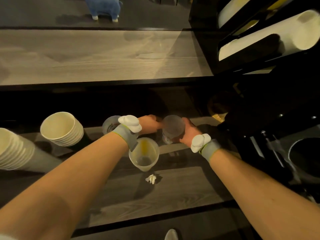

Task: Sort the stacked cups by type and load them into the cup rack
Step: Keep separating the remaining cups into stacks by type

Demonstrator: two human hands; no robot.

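Clamped round the frosted plastic cup (pixel 173 129), my right grip (pixel 187 131) holds it over the table (pixel 173 196). My left grip (pixel 149 122) reaches its far end, fingers hidden, so I cannot tell if it pinches. If cups are nested, a stuck one could jerk free and topple the open cup (pixel 143 154) nearby, which is streaked with yellow residue. Paper cup stacks (pixel 62 129) stand left, and the cup rack (pixel 216 49) already carries white cups (pixel 268 35).

I log matt paper cups (pixel 60 129), a frosted plastic cup (pixel 173 129), wood-grain counter (pixel 173 191) with dull sheen, crumpled paper scrap (pixel 151 179).
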